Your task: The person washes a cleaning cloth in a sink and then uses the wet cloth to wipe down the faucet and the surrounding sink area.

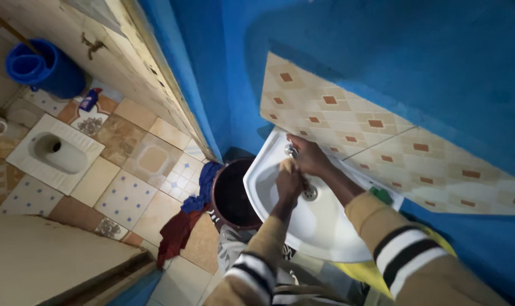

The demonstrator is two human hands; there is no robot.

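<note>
A white wash basin [325, 232] is fixed to the blue wall below a strip of patterned tiles. My right hand [309, 154] rests on the metal tap [291, 150] at the basin's back rim, fingers wrapped around it. My left hand [289, 180] hovers over the bowl just below the tap, fingers curled together; whether it holds anything is hidden. The drain [309, 194] lies right beside the left hand. Both arms wear tan sleeves with black and white stripes.
A dark round bucket [230, 195] stands under the basin's left side, with blue and red cloths [186, 218] draped beside it. A green item [382, 195] sits on the basin's right rim. Further left are a floor toilet [56, 152], a blue bucket [45, 67] and a small bottle [89, 100].
</note>
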